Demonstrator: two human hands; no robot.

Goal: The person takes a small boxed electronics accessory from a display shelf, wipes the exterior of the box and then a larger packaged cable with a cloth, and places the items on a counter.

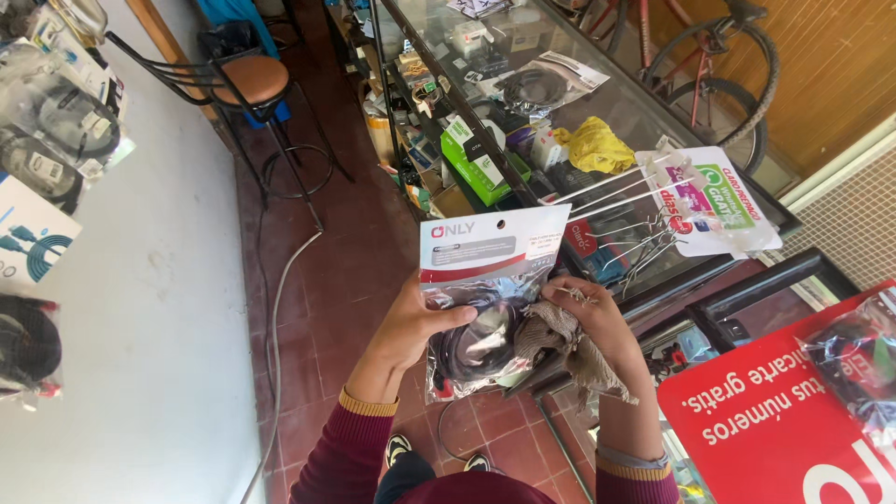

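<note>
Both hands hold things up over the red floor tiles — the left hand pinches a clear cable packet, half hidden. Right hand squeezes a rag against it.

I'm looking down at a reddish tiled floor with a pale wall on the left where bagged cables hang. A brown-seated bar stool stands beside a glass display counter crammed with boxes. There's also a red bicycle leaning by a wood-panelled wall, all in pretty bright daylight.
</note>
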